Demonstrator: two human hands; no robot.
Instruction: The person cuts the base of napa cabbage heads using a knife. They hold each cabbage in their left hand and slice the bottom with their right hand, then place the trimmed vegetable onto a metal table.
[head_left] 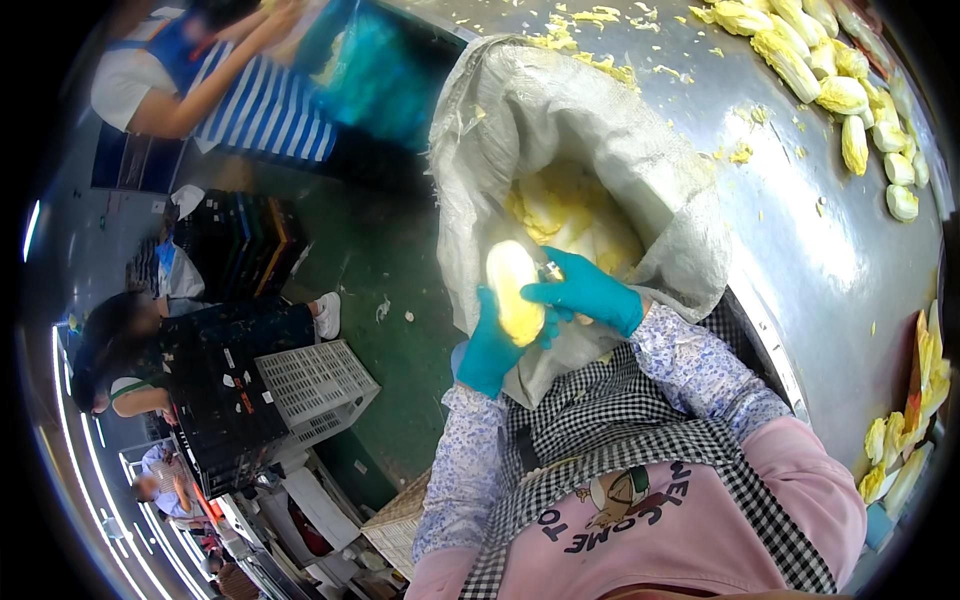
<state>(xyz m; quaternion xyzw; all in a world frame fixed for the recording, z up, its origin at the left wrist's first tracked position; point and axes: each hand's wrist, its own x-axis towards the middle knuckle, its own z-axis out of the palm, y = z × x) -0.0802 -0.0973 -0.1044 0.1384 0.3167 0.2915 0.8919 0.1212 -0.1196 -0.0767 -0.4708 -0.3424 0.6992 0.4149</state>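
A pale yellow head of napa cabbage (512,280) stands on end in my left hand (490,347), whose teal-gloved fingers wrap round its lower part. My right hand (592,290), gloved alike, reaches in from the right with its fingers bent against the cabbage's side. Between its thumb and forefinger shows a small shiny thing (551,270), too small to make out. Both hands are over the near rim of a large white woven sack (690,215). Inside the sack lie loose yellow cabbage leaves (565,215).
A metal table (800,260) lies right of the sack, with rows of trimmed cabbages (785,62) and leaf scraps (740,153). On the left are a teal bag (375,75), a co-worker in a striped apron (265,110), black crates (222,415) and a white crate (315,385).
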